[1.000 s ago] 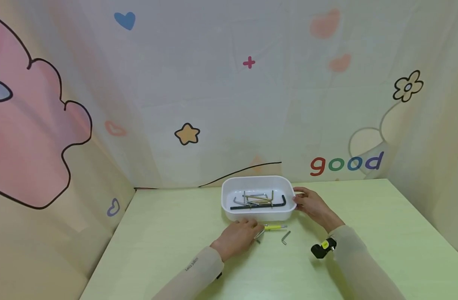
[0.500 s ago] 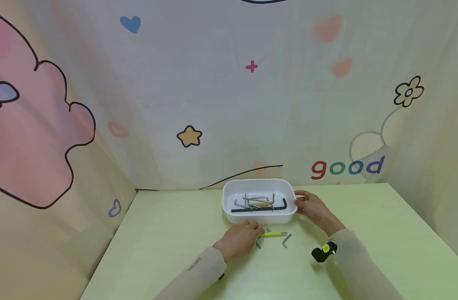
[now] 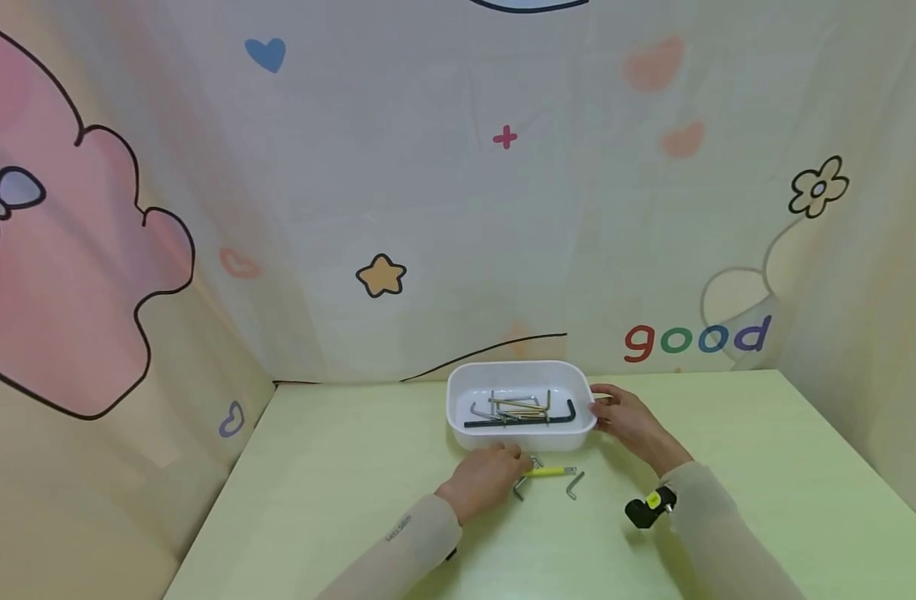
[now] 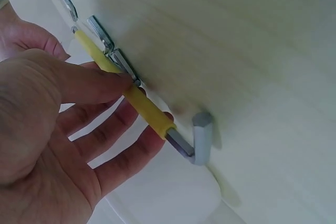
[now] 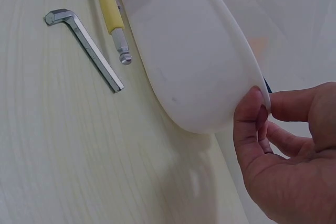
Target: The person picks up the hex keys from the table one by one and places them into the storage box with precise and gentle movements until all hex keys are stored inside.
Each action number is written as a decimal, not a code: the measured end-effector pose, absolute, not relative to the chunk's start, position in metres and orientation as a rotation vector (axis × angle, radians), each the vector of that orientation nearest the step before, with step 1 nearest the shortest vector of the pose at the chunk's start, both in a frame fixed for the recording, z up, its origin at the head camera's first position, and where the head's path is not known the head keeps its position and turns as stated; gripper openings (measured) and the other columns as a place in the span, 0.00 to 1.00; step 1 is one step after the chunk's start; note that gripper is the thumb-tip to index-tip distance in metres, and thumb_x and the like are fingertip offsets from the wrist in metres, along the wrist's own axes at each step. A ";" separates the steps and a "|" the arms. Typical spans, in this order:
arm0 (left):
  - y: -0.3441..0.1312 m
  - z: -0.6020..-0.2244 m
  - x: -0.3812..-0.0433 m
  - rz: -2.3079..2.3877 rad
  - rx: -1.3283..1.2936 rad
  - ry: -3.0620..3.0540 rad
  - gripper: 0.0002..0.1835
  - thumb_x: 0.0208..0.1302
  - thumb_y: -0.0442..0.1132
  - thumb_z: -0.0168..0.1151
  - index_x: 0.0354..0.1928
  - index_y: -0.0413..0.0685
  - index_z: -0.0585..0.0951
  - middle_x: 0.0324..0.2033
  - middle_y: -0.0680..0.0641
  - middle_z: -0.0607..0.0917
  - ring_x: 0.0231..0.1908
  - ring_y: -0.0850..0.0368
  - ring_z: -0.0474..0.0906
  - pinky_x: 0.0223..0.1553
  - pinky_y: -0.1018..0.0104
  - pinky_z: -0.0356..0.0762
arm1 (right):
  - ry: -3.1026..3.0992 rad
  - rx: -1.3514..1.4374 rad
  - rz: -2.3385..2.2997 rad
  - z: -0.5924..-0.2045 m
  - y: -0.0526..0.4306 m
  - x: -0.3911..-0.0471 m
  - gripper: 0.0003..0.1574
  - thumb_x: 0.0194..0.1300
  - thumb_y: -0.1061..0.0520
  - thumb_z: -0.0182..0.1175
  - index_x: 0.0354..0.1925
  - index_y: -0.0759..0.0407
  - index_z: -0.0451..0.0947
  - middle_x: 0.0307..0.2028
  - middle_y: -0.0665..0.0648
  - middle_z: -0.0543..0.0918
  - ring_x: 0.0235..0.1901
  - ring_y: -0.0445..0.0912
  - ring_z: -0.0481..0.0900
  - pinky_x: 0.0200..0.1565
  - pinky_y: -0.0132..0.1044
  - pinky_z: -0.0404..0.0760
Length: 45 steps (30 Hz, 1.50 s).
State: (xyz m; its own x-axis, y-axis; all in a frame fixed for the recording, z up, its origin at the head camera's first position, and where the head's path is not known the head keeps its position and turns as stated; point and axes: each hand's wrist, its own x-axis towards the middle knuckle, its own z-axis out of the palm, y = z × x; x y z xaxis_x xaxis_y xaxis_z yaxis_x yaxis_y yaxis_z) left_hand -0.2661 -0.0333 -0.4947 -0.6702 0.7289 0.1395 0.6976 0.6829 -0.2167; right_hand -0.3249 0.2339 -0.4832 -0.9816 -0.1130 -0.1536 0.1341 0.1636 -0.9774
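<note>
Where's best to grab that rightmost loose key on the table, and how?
Probably midway along its long leg, pinched from above: the loose key lies on the table, that leg straight, uncovered and apart from the yellow key.

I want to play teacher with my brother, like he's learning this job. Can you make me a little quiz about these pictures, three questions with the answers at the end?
1. Which hand holds the yellow-sleeved hex key? A) left B) right C) neither
2. True or false: the long black hex key lies inside the white tray.
3. Fill in: the right hand pinches the white tray's ____.

Key: 1. A, the left hand. 2. True. 3. Rim.
</note>
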 end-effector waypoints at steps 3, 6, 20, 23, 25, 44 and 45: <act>-0.033 -0.496 -0.265 0.217 -1.151 -2.679 0.14 0.68 0.41 0.58 0.53 0.65 0.81 0.38 0.56 0.82 0.36 0.61 0.77 0.32 0.72 0.75 | 2.239 0.022 -1.911 -0.484 0.234 -0.325 0.32 0.72 0.66 0.49 0.71 0.70 0.55 0.51 0.65 0.73 0.43 0.46 0.77 0.45 0.31 0.82; -0.034 -0.497 -0.265 0.251 -1.155 -2.675 0.16 0.68 0.41 0.57 0.55 0.67 0.79 0.39 0.56 0.81 0.37 0.60 0.77 0.33 0.71 0.75 | 2.241 0.022 -1.897 -0.484 0.235 -0.326 0.33 0.72 0.65 0.49 0.71 0.70 0.55 0.52 0.65 0.72 0.43 0.46 0.77 0.45 0.31 0.82; -0.036 -0.496 -0.257 0.311 -1.147 -2.678 0.15 0.68 0.37 0.54 0.52 0.66 0.74 0.39 0.54 0.80 0.38 0.57 0.77 0.32 0.67 0.75 | 2.242 0.032 -1.886 -0.484 0.236 -0.325 0.33 0.72 0.65 0.49 0.72 0.69 0.54 0.52 0.64 0.72 0.43 0.45 0.77 0.45 0.31 0.82; -0.035 -0.494 -0.254 0.300 -1.128 -2.693 0.14 0.68 0.37 0.53 0.51 0.66 0.73 0.40 0.54 0.80 0.39 0.57 0.77 0.30 0.66 0.75 | 2.248 0.038 -1.885 -0.483 0.235 -0.324 0.33 0.72 0.65 0.49 0.72 0.68 0.55 0.53 0.64 0.72 0.43 0.46 0.76 0.45 0.31 0.82; -0.035 -0.491 -0.253 0.308 -1.125 -2.698 0.14 0.69 0.37 0.52 0.51 0.66 0.73 0.40 0.54 0.80 0.40 0.56 0.76 0.30 0.65 0.76 | 2.250 0.036 -1.885 -0.483 0.235 -0.325 0.33 0.73 0.65 0.48 0.72 0.68 0.55 0.53 0.64 0.71 0.43 0.46 0.76 0.46 0.32 0.82; -0.046 -0.482 -0.245 0.322 -1.129 -2.633 0.18 0.71 0.38 0.52 0.58 0.68 0.71 0.44 0.55 0.78 0.42 0.58 0.74 0.27 0.69 0.68 | 2.242 0.033 -1.873 -0.481 0.235 -0.324 0.32 0.74 0.64 0.48 0.72 0.67 0.54 0.56 0.67 0.69 0.46 0.49 0.75 0.47 0.31 0.82; -0.046 -0.482 -0.244 0.317 -1.130 -2.633 0.18 0.72 0.38 0.52 0.58 0.67 0.71 0.44 0.55 0.78 0.42 0.58 0.74 0.27 0.69 0.67 | 2.247 0.023 -1.870 -0.480 0.234 -0.324 0.33 0.74 0.64 0.48 0.72 0.67 0.54 0.56 0.67 0.69 0.47 0.49 0.75 0.47 0.31 0.82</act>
State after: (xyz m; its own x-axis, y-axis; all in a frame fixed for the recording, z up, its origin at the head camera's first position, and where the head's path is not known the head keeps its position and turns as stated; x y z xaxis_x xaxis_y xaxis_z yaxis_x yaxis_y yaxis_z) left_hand -0.2440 -0.0463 -0.4816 -0.6647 0.7322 0.1489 0.6759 0.6742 -0.2978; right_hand -0.3237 0.2344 -0.4802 -0.9762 -0.1266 -0.1761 0.1501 0.1914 -0.9700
